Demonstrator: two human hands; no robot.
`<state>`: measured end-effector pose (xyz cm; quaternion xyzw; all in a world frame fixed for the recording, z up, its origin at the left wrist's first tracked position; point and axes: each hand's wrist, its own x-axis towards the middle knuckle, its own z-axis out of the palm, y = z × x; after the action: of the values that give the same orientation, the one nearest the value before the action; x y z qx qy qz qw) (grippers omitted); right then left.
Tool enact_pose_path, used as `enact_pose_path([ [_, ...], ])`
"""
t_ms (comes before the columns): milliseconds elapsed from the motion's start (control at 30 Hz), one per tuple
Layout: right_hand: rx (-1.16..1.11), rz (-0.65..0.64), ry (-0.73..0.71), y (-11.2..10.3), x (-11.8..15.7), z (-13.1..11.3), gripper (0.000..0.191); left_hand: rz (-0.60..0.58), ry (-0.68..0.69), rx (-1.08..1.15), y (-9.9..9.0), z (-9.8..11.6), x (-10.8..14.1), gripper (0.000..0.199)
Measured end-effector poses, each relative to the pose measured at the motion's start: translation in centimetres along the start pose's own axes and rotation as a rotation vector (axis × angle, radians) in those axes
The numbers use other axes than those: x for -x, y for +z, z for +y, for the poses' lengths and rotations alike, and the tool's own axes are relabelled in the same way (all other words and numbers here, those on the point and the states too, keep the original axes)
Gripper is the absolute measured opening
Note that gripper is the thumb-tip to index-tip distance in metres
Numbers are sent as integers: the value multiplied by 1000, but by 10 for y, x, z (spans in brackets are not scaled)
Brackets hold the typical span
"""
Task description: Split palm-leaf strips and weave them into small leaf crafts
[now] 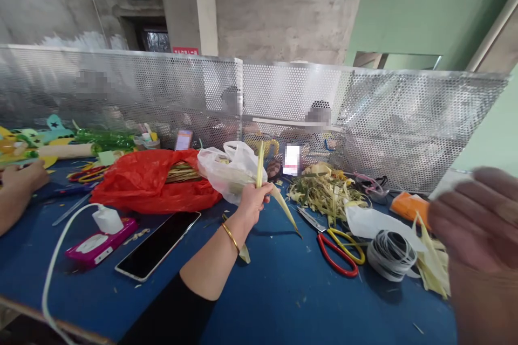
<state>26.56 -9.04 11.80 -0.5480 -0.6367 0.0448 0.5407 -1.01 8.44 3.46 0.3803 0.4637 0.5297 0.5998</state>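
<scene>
My left hand [254,202], with a gold bangle at the wrist, is closed around pale corn husk strips [260,164]. One strip stands upright above the fist, and a browned, pointed end hangs down to the right. Close to the camera at the right edge is my right hand [477,218], blurred and curled into a fist; its fingertips are hidden. Beside it lie more yellowish husks [434,267]. Between my hands, on the blue table [283,302], are scissors [338,248] with red and yellow handles and a roll of grey-white cord [391,255].
A heap of husk scraps [329,191] lies behind the scissors. To the left are a red plastic bag [137,180], a white bag [230,167], a phone [159,245] and a magenta power strip [101,242]. A co-worker's hand [30,180] shows far left. Perforated metal panels [283,91] bound the back.
</scene>
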Motion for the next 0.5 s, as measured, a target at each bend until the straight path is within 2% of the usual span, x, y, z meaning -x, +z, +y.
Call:
enact_pose_path([
  [33, -43, 49, -15, 16, -16, 0, 48, -18, -12, 7, 1, 2, 3, 14],
  [100, -161, 222, 43, 50, -42, 6, 31, -51, -34, 24, 3, 4, 9, 15],
  [133, -129, 236, 85, 65, -50, 10, 25, -67, -42, 33, 4, 6, 12, 17],
  [167, -34, 201, 120, 78, -54, 15, 20, -82, -49, 43, 4, 7, 15, 18],
  [233, 285, 35, 156, 100, -52, 23, 15, -107, -58, 62, 3, 8, 23, 22],
  [300, 409, -30, 144, 120, -41, 25, 16, -125, -59, 79, 2, 8, 31, 24],
  [367, 365, -156, 102, 140, -25, 19, 21, -136, -58, 96, 2, 8, 38, 26],
  [467, 12, -455, 65, 169, 0, 5, 21, -149, -67, 118, 2, 5, 45, 28],
  [500, -45, -467, 76, 177, 6, 1, 18, -150, -71, 128, 2, 3, 46, 29],
])
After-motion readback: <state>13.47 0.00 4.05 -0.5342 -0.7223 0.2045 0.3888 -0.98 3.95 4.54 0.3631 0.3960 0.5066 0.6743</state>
